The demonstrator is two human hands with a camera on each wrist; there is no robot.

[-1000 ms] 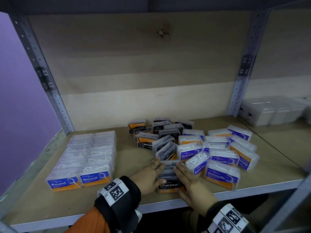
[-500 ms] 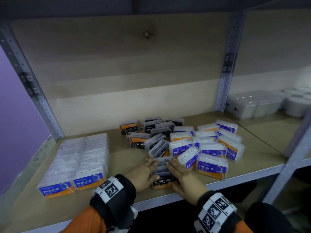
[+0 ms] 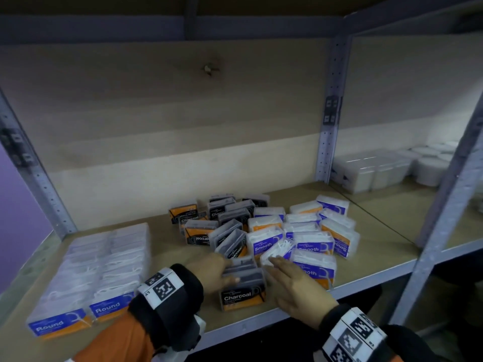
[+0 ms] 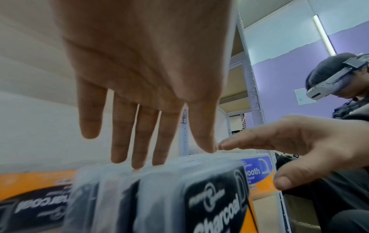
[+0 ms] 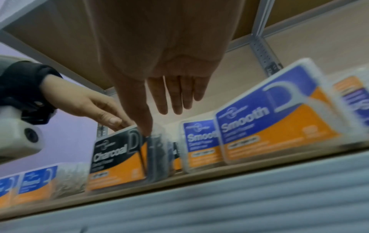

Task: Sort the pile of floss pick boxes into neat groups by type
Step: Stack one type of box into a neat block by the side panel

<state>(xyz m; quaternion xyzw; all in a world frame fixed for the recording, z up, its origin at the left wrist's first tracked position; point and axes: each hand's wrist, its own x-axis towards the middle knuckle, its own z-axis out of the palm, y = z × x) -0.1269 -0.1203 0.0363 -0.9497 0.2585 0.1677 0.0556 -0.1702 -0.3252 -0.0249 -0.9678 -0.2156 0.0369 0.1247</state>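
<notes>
We see a wooden shelf (image 3: 167, 246) in a metal rack, and on it the floss pick boxes lie in three kinds. At the left, the Round boxes (image 3: 88, 270) stand already in two neat rows that reach to the front edge. In the middle, toward the back, the Charcoal boxes (image 3: 222, 220) lie in a loose pile, some upright and some tilted, and just to the right of them the Smooth boxes (image 3: 308, 231) are crowded together in the same disorder. Near the front edge stands a small row of Charcoal boxes, the front Charcoal box (image 3: 243, 291) facing us with its label. Our left hand (image 3: 213, 271) rests on the left side of this row with straight fingers, the thumb lying over the top; it grasps nothing. Our right hand (image 3: 295, 286) is at the right side of the row, fingers extended and relaxed, with nothing held, and it partly covers a Smooth box beside it. On the neighbouring shelf at the right stand white containers (image 3: 376, 171).
</notes>
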